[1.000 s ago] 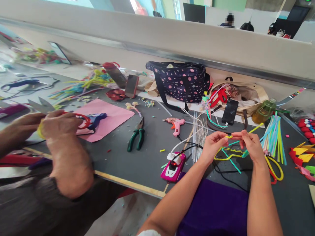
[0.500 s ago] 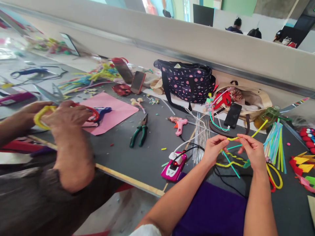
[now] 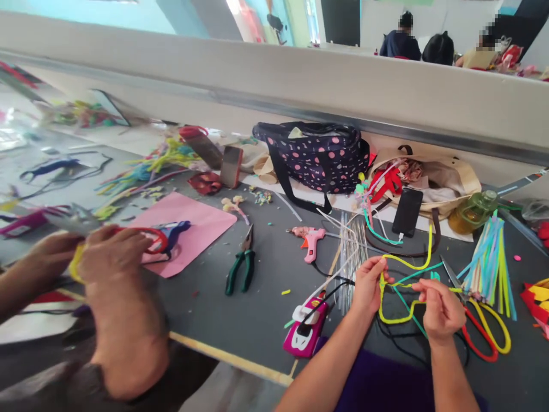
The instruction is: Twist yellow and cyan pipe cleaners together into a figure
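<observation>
Both hands pinch one yellow pipe cleaner: left hand nearer the pink glue gun, right hand farther; no lettering readable.

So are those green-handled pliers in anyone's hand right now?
No, the pliers lie alone on the dark table, apart from every hand.

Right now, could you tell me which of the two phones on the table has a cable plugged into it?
The black phone leaning on the beige bag; the reddish phone stands cable-free.

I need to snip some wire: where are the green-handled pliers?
The green-handled pliers lie on the dark table, centre-left in the head view, between the pink paper and the pink glue gun.
</observation>
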Available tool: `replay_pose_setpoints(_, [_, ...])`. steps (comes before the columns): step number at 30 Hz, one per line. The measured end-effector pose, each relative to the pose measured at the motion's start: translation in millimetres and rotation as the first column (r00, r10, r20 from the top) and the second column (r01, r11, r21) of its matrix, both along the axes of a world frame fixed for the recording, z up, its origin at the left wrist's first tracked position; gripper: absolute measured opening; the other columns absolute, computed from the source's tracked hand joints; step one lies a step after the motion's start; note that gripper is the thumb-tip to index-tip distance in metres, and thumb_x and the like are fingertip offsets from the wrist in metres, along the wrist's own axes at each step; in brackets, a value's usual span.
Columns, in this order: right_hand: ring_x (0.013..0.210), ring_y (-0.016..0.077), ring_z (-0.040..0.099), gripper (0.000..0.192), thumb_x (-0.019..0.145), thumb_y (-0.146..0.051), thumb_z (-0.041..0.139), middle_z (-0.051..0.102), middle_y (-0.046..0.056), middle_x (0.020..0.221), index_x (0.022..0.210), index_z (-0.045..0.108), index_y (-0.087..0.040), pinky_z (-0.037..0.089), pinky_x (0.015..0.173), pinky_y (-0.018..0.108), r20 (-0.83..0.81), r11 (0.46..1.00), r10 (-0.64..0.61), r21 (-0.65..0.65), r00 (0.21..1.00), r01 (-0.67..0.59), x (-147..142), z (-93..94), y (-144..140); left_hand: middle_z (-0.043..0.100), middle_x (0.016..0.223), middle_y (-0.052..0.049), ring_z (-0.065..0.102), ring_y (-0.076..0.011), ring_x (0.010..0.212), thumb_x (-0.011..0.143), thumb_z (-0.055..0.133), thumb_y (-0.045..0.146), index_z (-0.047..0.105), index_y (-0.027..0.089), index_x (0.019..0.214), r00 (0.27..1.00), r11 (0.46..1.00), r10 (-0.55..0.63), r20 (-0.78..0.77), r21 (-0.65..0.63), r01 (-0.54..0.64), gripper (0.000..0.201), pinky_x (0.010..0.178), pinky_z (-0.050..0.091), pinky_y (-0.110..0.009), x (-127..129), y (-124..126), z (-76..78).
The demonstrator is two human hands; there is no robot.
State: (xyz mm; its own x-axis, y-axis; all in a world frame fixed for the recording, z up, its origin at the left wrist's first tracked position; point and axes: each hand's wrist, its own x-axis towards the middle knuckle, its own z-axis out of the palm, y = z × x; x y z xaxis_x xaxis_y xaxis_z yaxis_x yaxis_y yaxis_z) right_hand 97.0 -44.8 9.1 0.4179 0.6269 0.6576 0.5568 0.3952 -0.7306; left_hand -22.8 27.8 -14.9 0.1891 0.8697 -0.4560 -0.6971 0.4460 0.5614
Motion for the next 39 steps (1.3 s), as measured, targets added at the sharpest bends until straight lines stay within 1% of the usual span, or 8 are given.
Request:
replay_pose_setpoints(6, [0.041,0.0116,0.054,0.026,0.088,-0.029,0.050,0.068,0.004,0.060,0.077,0.069,-0.016,0.040,0.038,0.024,-0.488,0.999,0.034,0.050,0.872,-0.011,-2.1,-15.5,2.9,0.059,0.062,0.004,0.050,-0.0058,0.048,0.059,0.085,0.028,0.062,0.014,0.080,1.000,0.998,0.006,-0.006,-0.069,-0.006,0.034,0.053,0.051,-0.024,4.5,6.7,-7.4])
replay_pose_setpoints(12, [0.037,0.0104,0.050,0.033,0.086,-0.035,0.050,0.063,0.003,0.054,0.065,0.065,-0.014,0.034,0.035,0.022,-0.630,0.997,-0.019,0.050,0.776,0.064,9.1,-12.1,5.7,0.058,0.060,0.005,0.051,-0.0060,0.048,0.059,0.084,0.022,0.059,0.014,0.074,0.996,0.994,0.091,-0.005,-0.057,-0.091,0.030,0.058,0.051,-0.025,13.9,18.4,-7.0])
replay_pose_setpoints(19, [0.033,0.0083,0.042,0.036,0.087,-0.038,0.044,0.053,-0.003,0.045,0.058,0.051,-0.017,0.028,0.034,0.020,-0.801,0.992,-0.027,0.052,0.599,0.115,16.6,-1.2,12.1,0.058,0.057,0.004,0.053,-0.0054,0.045,0.072,0.072,0.010,0.059,0.014,0.073,0.980,0.973,0.199,0.018,-0.124,-0.195,0.014,0.060,0.052,-0.023,16.1,9.3,9.9])
replay_pose_setpoints(23, [0.034,0.0064,0.036,0.030,0.085,-0.037,0.042,0.049,-0.006,0.045,0.060,0.044,-0.019,0.025,0.036,0.019,-0.847,0.986,-0.061,0.031,0.528,0.164,30.4,-9.0,8.4,0.056,0.053,0.003,0.053,-0.0051,0.043,0.079,0.066,0.008,0.060,0.013,0.072,0.980,0.969,0.193,0.043,-0.168,-0.183,0.011,0.055,0.051,-0.018,17.8,9.0,19.3])
replay_pose_setpoints(27, [0.035,0.0056,0.036,0.027,0.080,-0.042,0.050,0.051,-0.007,0.050,0.065,0.048,-0.019,0.022,0.034,0.018,-0.857,0.996,-0.083,-0.080,0.509,0.027,39.7,-24.7,12.8,0.059,0.056,0.001,0.057,-0.0059,0.044,0.080,0.067,0.009,0.060,0.011,0.073,0.992,0.968,0.116,0.052,-0.229,-0.101,0.010,0.047,0.048,-0.014,28.3,6.2,27.1])
replay_pose_setpoints(31, [0.038,0.0066,0.043,0.029,0.065,-0.040,0.071,0.060,-0.003,0.057,0.074,0.060,-0.015,0.029,0.035,0.018,-0.848,0.973,0.006,-0.119,0.531,-0.200,35.5,-30.1,33.6,0.062,0.058,0.000,0.059,-0.0082,0.043,0.078,0.068,0.010,0.062,0.010,0.076,0.999,0.969,0.007,0.051,-0.247,0.005,0.007,0.039,0.046,-0.015,43.2,0.5,29.9])
replay_pose_setpoints(35, [0.052,0.0090,0.053,0.037,0.061,-0.040,0.076,0.067,0.001,0.072,0.088,0.067,-0.015,0.038,0.045,0.020,-0.830,0.936,0.126,-0.082,0.543,-0.342,29.7,-26.7,53.1,0.063,0.059,-0.002,0.058,-0.0067,0.043,0.078,0.067,0.007,0.063,0.009,0.075,0.998,0.977,-0.046,0.040,-0.209,0.053,0.006,0.046,0.051,-0.015,53.5,0.9,25.4])
replay_pose_setpoints(39, [0.056,0.0106,0.055,0.040,0.064,-0.043,0.075,0.070,0.004,0.075,0.090,0.070,-0.014,0.041,0.049,0.022,-0.810,0.925,0.100,-0.139,0.578,-0.354,32.1,-27.3,62.5,0.064,0.059,-0.002,0.057,-0.0067,0.043,0.076,0.067,0.007,0.063,0.010,0.074,0.998,0.989,-0.063,0.030,-0.133,0.067,0.005,0.046,0.051,-0.016,59.0,5.9,18.2])
